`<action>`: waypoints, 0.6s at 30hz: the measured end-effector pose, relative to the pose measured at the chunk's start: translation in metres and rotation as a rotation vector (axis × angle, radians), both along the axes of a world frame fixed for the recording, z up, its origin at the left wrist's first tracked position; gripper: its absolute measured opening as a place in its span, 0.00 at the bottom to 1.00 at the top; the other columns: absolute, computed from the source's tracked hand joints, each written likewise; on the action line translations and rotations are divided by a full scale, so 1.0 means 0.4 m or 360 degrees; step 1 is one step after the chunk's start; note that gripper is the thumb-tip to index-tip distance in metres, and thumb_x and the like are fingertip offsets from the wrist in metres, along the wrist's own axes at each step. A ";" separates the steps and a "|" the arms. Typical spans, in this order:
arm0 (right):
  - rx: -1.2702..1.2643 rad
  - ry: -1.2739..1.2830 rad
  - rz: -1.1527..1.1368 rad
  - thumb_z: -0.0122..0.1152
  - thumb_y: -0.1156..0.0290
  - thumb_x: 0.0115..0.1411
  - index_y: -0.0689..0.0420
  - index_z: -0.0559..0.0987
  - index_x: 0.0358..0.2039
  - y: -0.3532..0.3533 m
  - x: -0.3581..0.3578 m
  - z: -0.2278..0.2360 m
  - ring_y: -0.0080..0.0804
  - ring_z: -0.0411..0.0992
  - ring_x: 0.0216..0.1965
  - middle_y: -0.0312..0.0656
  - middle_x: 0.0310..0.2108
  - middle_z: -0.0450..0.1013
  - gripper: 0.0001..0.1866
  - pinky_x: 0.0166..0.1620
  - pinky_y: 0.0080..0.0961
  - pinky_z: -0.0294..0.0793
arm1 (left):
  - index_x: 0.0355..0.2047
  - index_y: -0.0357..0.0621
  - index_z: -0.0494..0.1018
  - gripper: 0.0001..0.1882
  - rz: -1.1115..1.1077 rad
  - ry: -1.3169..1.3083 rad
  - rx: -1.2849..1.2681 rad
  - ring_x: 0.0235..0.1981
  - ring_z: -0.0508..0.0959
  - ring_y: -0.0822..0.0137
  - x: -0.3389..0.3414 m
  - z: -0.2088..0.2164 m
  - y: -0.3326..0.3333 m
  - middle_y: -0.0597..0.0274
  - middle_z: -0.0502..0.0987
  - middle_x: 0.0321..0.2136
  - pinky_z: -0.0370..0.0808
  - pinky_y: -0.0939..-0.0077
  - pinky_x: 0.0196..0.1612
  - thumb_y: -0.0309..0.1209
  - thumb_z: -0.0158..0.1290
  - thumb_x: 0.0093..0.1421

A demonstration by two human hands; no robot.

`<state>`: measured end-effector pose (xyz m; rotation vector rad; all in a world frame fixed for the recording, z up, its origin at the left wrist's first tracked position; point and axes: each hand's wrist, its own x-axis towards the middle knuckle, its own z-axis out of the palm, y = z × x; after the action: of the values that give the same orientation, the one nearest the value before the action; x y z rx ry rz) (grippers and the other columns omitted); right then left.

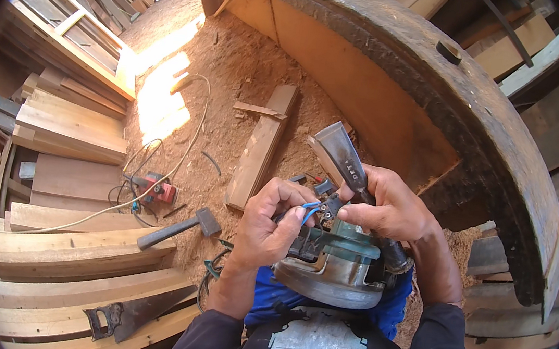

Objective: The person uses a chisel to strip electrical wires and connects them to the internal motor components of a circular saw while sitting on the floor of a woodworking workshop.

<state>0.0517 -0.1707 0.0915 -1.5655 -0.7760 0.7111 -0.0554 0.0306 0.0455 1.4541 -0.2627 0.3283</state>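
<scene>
A green power tool (347, 248) with a rounded metal base (329, 283) rests on my lap, its wiring exposed at the top. My left hand (273, 222) is closed at its left side, thumb and forefinger pinching a blue wire (310, 210). My right hand (390, 204) is wrapped round a wide chisel (348, 160), whose broad blade points up and away from me. The chisel's dark handle end comes out below that hand, beside the tool. My right thumb lies against a small dark part with metal screws (327, 214) near the wire. Fingers partly hide the wire's ends.
A hammer (184, 227), a red power tool (157, 188) and a cord (190, 143) lie to the left. A handsaw (133, 313) rests on stacked boards (73, 289). Ahead are a plank (262, 148) on sawdust and a large curved wooden piece (403, 57) arching to the right.
</scene>
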 end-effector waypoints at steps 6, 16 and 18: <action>-0.0031 0.0061 -0.0041 0.67 0.73 0.56 0.58 0.72 0.33 0.004 0.006 -0.007 0.19 0.66 0.34 0.31 0.29 0.68 0.11 0.39 0.22 0.67 | 0.37 0.35 0.68 0.04 0.0073 0.0147 -0.0043 0.34 0.75 0.74 0.007 -0.010 -0.005 0.54 0.75 0.37 0.76 0.77 0.39 0.24 0.46 0.66; -0.0027 0.0105 -0.0087 0.66 0.73 0.56 0.57 0.71 0.31 0.004 0.003 -0.012 0.19 0.65 0.32 0.31 0.27 0.68 0.10 0.37 0.21 0.66 | 0.40 0.35 0.69 0.04 0.0111 0.0211 -0.0109 0.33 0.75 0.77 0.011 -0.014 -0.007 0.60 0.75 0.35 0.76 0.80 0.40 0.22 0.47 0.66; -0.0050 0.0064 -0.0087 0.66 0.73 0.56 0.57 0.71 0.31 0.001 0.008 -0.019 0.19 0.65 0.32 0.31 0.27 0.68 0.10 0.37 0.21 0.66 | 0.40 0.35 0.68 0.04 0.0117 0.0207 -0.0111 0.33 0.75 0.77 0.012 -0.017 -0.007 0.60 0.75 0.35 0.76 0.80 0.40 0.22 0.47 0.66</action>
<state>0.0549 -0.1703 0.0840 -1.5902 -0.6927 0.7155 -0.0508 0.0279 0.0385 1.4121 -0.0923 0.2983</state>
